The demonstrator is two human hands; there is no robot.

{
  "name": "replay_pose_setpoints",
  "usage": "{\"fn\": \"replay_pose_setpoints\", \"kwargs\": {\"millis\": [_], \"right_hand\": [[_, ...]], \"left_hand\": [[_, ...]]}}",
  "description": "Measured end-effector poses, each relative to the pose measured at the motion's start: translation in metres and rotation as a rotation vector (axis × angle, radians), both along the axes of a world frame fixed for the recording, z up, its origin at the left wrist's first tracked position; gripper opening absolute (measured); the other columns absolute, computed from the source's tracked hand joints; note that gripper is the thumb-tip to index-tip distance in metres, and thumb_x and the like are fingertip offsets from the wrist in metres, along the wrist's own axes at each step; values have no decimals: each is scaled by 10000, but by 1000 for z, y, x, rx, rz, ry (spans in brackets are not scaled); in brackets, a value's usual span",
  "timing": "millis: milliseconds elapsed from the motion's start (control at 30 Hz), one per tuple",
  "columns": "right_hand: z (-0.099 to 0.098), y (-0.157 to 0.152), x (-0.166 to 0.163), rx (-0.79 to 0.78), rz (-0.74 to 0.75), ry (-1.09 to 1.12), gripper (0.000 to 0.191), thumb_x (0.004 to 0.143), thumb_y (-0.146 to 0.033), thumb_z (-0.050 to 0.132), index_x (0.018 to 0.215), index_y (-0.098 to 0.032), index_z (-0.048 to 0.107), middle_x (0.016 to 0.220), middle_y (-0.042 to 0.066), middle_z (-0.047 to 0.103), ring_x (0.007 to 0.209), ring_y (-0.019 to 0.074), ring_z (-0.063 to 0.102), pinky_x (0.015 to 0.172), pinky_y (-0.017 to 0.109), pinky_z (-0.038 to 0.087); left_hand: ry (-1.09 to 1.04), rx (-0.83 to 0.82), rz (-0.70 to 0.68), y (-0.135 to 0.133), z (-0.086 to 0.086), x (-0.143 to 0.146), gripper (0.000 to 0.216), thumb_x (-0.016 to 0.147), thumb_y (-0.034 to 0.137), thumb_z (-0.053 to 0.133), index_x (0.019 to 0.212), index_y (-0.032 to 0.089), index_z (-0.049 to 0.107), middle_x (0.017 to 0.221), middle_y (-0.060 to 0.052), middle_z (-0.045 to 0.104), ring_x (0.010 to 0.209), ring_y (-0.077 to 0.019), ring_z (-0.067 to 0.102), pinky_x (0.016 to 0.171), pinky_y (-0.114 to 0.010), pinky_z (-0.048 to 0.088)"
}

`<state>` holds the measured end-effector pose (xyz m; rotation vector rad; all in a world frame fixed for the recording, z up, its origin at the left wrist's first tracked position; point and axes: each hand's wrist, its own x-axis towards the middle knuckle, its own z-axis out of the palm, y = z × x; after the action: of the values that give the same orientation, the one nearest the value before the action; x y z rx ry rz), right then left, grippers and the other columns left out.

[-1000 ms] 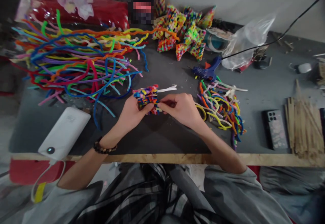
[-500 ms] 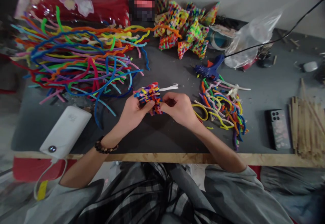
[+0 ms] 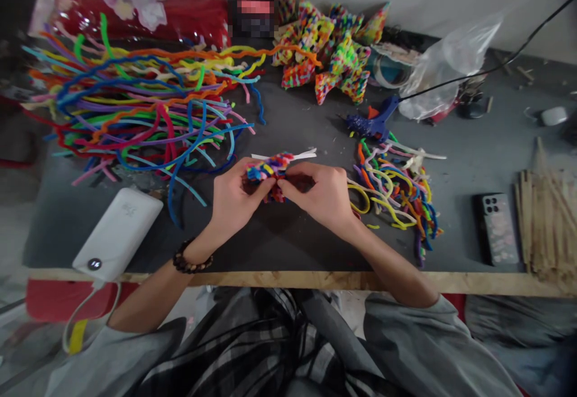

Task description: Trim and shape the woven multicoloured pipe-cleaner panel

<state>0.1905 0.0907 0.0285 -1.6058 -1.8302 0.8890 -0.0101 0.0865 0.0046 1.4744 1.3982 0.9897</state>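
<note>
Between my two hands is a small piece woven from multicoloured pipe cleaners, held just above the dark table. My left hand is closed round its left side, thumb pressed on the near face. From the other side my right hand pinches it, the two thumb tips almost meeting. The fingers behind the piece are partly hidden. Thin white strips lie on the table just beyond it. To the left spreads a big heap of long loose pipe cleaners.
Finished-looking woven pieces are piled at the back. A blue glue gun lies right of centre, with short pipe cleaner offcuts below it. A white power bank, a phone and wooden sticks sit near the front edge.
The woven piece has been tilted and folded, so less of its face shows. Both hands have turned inward, and my right thumb has come closer to the left one.
</note>
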Motion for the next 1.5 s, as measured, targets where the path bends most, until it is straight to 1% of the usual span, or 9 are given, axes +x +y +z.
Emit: {"fn": "replay_pose_setpoints", "kwargs": {"millis": [233, 400, 567, 733, 900, 1067, 1233, 1367, 1500], "right_hand": [[3, -5, -6, 51, -44, -131, 162, 871, -394, 793, 939, -260, 856, 823, 9, 837, 732, 217, 771, 678, 339, 513], [-1, -6, -4, 102, 8, -157, 152, 926, -349, 736, 981, -266, 851, 863, 4, 845, 788, 220, 785, 689, 334, 501], [-5, -8, -1, 240, 118, -345, 267, 1038, -393, 625, 1065, -251, 849, 921, 37, 856, 803, 234, 777, 674, 354, 464], [-6, -11, -1, 375, 157, -433, 304, 1095, -368, 572, 1091, -224, 839, 899, 37, 853, 712, 197, 743, 677, 358, 449], [-8, -12, -2, 566, 169, -513, 256, 1091, -267, 598, 967, -204, 813, 806, 7, 827, 667, 145, 707, 668, 338, 426], [-8, -15, -3, 788, 200, -614, 190, 1073, -151, 597, 1044, -169, 784, 724, -9, 766, 623, 127, 652, 626, 336, 413], [0, -20, -2, 957, 194, -694, 108, 1040, -163, 679, 1108, -153, 762, 745, -8, 769, 574, 122, 595, 559, 363, 368], [0, -21, -1, 947, 204, -614, 87, 1037, -192, 695, 1094, -191, 760, 800, -14, 792, 611, 116, 631, 575, 368, 371], [-4, -18, -2, 867, 170, -583, 186, 1056, -217, 661, 887, -229, 735, 644, -35, 704, 572, 120, 595, 572, 375, 335]], "left_hand": [[141, 89, -20, -4, 4, -1, 202, 955, 344, 763, 1114, 219, 759, 968, -1, 802, 720, -139, 716, 704, -246, 554], [160, 116, -47, -3, 6, -2, 196, 967, 335, 748, 1126, 222, 763, 1045, -16, 812, 778, -147, 733, 719, -249, 548], [137, 98, -33, -2, 4, -3, 217, 964, 386, 761, 1110, 225, 758, 1026, -11, 794, 805, -147, 725, 717, -232, 563], [21, 76, -15, -1, -1, -2, 214, 944, 354, 780, 1103, 215, 742, 992, -8, 777, 721, -119, 696, 662, -214, 568], [-56, 104, -27, 2, -11, -2, 187, 905, 314, 803, 1027, 200, 720, 913, 4, 764, 669, -113, 694, 585, -196, 555], [-141, 94, -25, 1, -13, -1, 231, 894, 325, 836, 1067, 217, 727, 916, -1, 759, 679, -126, 718, 601, -213, 597], [-358, -2, -53, 1, -9, 3, 269, 845, 291, 894, 1019, 215, 703, 860, 25, 721, 592, -112, 700, 542, -216, 613], [-463, -64, -64, 1, -12, 5, 308, 827, 294, 917, 1012, 223, 681, 849, 37, 705, 590, -114, 705, 552, -229, 634], [-418, -57, -48, 1, -13, 5, 312, 827, 322, 921, 972, 210, 669, 826, 31, 701, 593, -110, 706, 562, -213, 624]]}}
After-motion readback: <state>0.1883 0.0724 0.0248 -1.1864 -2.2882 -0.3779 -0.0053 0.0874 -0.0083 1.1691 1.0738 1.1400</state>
